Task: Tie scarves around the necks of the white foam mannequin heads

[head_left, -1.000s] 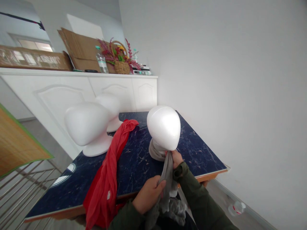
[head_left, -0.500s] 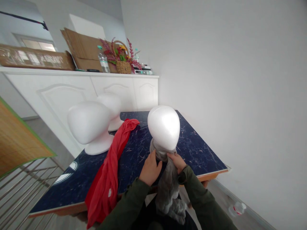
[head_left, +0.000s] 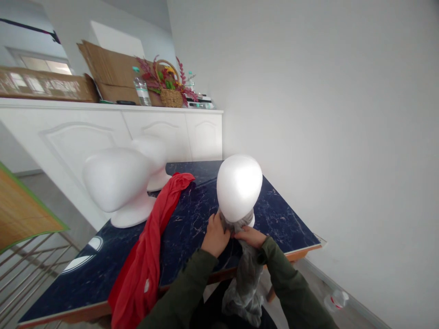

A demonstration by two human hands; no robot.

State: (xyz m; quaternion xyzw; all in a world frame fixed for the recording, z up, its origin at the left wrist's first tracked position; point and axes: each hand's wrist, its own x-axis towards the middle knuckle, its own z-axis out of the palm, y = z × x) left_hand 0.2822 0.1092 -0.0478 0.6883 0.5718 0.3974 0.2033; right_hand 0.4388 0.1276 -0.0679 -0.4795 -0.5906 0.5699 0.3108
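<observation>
A white foam mannequin head point(head_left: 239, 186) stands near the front of a dark blue marbled table point(head_left: 288, 228). A grey scarf point(head_left: 245, 278) is wrapped round its neck and hangs down off the table edge toward my lap. My left hand point(head_left: 215, 236) is closed on the scarf at the left of the neck. My right hand point(head_left: 249, 236) pinches the scarf just below the neck, right beside the left hand.
A red scarf point(head_left: 151, 256) lies across the table and hangs over its front edge. Two more foam heads point(head_left: 115, 180) stand at the left. Behind is a white cabinet point(head_left: 103, 132) with a flower basket point(head_left: 171, 89), a water bottle point(head_left: 139, 89) and cardboard. A plastic bottle point(head_left: 335, 300) lies on the floor.
My left hand rose from the hanging end of the grey scarf to the neck of the foam head. Both hands now meet at the neck, and the head has shifted slightly right.
</observation>
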